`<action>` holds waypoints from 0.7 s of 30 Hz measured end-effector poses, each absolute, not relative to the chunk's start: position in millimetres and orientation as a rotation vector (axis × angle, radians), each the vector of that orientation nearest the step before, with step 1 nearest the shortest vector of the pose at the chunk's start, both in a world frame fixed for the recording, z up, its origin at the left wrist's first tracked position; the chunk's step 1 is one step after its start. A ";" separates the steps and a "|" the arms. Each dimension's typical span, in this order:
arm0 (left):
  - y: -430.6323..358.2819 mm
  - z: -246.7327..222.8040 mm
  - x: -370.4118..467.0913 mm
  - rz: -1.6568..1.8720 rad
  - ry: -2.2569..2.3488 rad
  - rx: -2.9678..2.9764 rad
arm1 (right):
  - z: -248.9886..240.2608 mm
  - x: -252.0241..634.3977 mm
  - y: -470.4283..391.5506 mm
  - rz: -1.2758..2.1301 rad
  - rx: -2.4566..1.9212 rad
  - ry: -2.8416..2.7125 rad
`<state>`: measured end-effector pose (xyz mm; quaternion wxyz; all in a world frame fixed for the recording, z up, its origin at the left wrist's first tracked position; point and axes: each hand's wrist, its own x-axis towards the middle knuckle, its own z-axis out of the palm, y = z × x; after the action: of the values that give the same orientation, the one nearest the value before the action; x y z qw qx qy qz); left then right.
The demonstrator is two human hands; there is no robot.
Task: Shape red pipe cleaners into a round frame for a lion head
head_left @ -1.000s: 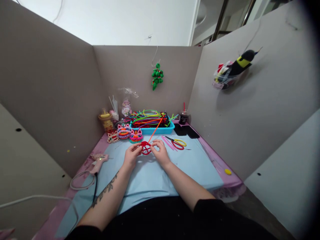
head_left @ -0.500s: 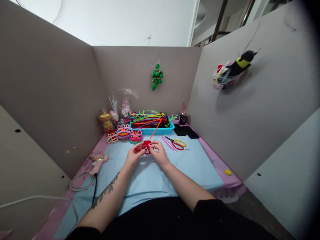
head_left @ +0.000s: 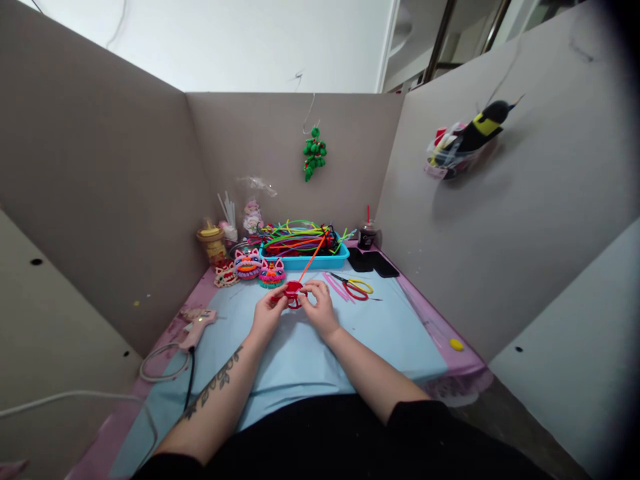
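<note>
Between my two hands, above the blue table cover (head_left: 320, 347), is a red looped piece that looks like bent pipe cleaners (head_left: 293, 289). My left hand (head_left: 269, 310) pinches its left side, and my right hand (head_left: 319, 308) has thumb and fingers closed on its right side. An orange pipe cleaner (head_left: 311, 259) slants from the red piece up toward the tray behind; whether they are joined I cannot tell. Just beyond my left hand sit colourful animal-face pieces, one pink and teal (head_left: 272, 273), another pink and orange (head_left: 248, 264).
A blue tray (head_left: 305, 263) of coloured pipe cleaners stands at the back. Right of my hands lie scissors (head_left: 356, 289) and pink strips (head_left: 339, 287). At left rests a pink glue gun (head_left: 199, 328) with its cord. Dark phone-like slabs (head_left: 383, 264) and a drink cup (head_left: 367, 235) are back right.
My fingers have shifted slightly on the red piece, which has turned a little. Both hands stay in about the same place.
</note>
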<state>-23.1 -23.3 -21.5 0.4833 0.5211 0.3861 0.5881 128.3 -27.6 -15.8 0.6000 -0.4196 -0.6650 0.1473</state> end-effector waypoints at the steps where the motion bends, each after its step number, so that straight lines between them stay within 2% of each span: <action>1: -22.9 -22.8 -22.9 1.432 0.939 1.291 | -15.1 128.2 -28.9 0.308 -0.968 -1.556; 8: -24.4 -22.7 -22.3 1.441 0.964 1.393 | -14.1 127.1 -32.6 0.143 -0.948 -1.649; 21: -28.0 -16.0 -19.0 1.501 1.014 1.249 | -18.4 128.4 -25.3 0.210 -1.011 -1.626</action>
<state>-19.0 -28.0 -16.0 0.4536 0.5059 0.4108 0.6079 128.4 -25.3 -18.4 0.5708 -0.4310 -0.6932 0.0894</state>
